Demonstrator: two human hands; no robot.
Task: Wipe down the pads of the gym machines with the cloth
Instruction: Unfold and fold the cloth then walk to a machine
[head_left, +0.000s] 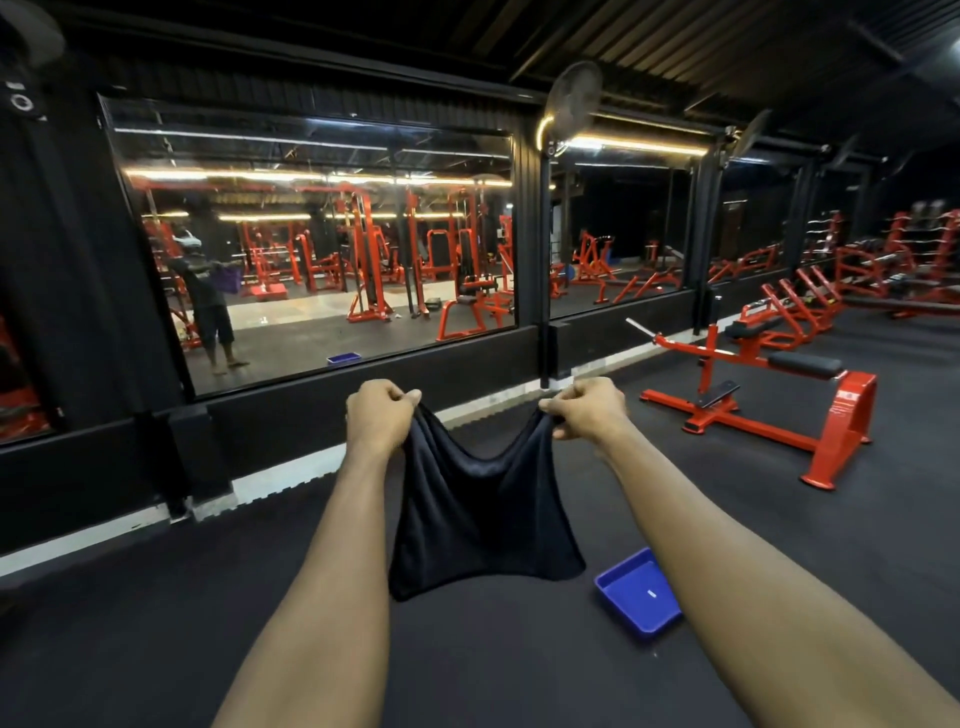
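The black cloth hangs spread in the air in front of the person, above the dark floor, its top edge sagging between two bunched corners. The left hand has its grip clenched on one corner, and the right hand has its grip clenched on the other. A blue tray lies on the floor beside the right forearm. A red machine with a black pad stands well apart to the right. A wall mirror is ahead.

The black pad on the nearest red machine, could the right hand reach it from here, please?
Probably not yet. The right hand pinches a corner of the cloth out in front, and the pad lies well beyond it to the right. Only open floor lies between, so walking over should do.
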